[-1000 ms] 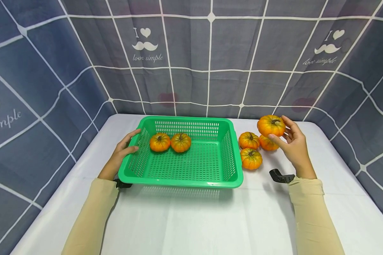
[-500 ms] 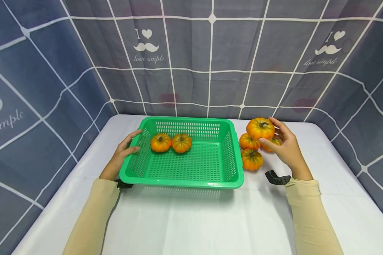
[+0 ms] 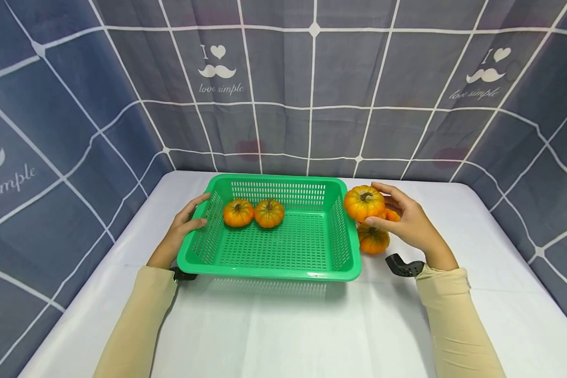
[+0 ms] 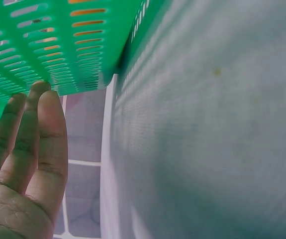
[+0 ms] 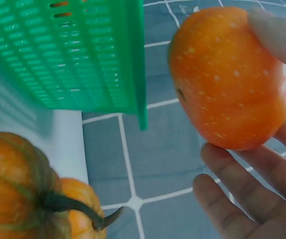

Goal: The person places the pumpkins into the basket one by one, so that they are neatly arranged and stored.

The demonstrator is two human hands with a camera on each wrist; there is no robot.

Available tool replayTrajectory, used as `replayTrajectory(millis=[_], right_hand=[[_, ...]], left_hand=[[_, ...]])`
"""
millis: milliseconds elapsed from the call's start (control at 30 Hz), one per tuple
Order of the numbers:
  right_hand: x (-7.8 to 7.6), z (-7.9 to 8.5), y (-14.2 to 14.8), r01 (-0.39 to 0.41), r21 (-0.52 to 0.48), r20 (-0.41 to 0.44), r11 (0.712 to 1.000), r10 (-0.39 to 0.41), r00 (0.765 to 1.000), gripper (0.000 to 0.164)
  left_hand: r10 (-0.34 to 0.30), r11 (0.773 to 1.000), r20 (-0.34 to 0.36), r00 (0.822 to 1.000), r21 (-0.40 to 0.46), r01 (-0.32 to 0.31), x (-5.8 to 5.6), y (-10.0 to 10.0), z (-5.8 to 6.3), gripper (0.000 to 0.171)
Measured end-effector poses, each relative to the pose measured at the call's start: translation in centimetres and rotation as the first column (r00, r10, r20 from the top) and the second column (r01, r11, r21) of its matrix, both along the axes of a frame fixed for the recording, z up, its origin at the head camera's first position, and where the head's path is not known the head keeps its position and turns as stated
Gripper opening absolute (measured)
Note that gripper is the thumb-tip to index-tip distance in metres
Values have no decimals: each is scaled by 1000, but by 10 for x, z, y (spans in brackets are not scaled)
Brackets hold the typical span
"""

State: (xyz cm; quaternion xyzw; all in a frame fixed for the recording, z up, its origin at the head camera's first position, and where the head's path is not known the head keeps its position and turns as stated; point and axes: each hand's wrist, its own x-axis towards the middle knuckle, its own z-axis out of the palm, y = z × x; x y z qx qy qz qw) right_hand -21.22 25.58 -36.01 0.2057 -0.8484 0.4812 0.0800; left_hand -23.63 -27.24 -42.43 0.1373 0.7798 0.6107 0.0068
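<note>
A green plastic basket [image 3: 274, 272] with slotted walls stands on the white table. Two small orange pumpkins [image 3: 238, 213] sit side by side inside it, toward the left. My left hand [image 3: 177, 233] holds the basket's left rim, thumb over the edge; in the left wrist view its fingers [image 4: 50, 134] lie against the outer wall. Between thumb and fingers, my right hand [image 3: 408, 220] holds another pumpkin [image 3: 363, 203] up by the basket's right rim. Below it on the table are a stemmed pumpkin [image 3: 374, 240] and a partly covered pumpkin [image 3: 392, 215].
A grey-blue checked curtain [image 3: 283, 126] hangs behind the table and along both sides. White cloth covers the table [image 3: 283, 325]. A black wrist-worn device [image 3: 403, 265] sticks out beside the right sleeve.
My right hand has carried the held pumpkin leftward and slightly nearer, from over the right-hand pumpkins to the basket's right rim. My left hand and the basket have stayed in place.
</note>
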Motion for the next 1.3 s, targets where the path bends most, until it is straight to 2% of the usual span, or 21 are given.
replayTrajectory(millis=[200,500,633,767,1100,1300], right_hand=[[0,10,-8,-59,25,46,998,58,997,75],[-5,19,-18,-125,80,42,989,122,992,72],[-8,24,-23,-159,111,80,981,151,985,72],[-8,30,-28,-198,147,106,969,184,977,71],[-22,43,-44,-290,271,70,918,282,957,73],[-30,51,-56,-345,207,189,915,309,932,71]], left_hand=[[2,1000,6,1000,1,-2,-1,0,0,71],[7,1000,16,1000,3,-7,0,-1,0,70],[8,1000,19,1000,3,-8,1,-1,1,70],[4,1000,5,1000,17,-4,1,0,1,70],[-2,1000,-6,1000,27,2,-1,-1,-1,70],[-4,1000,0,1000,26,4,-3,-2,-2,70]])
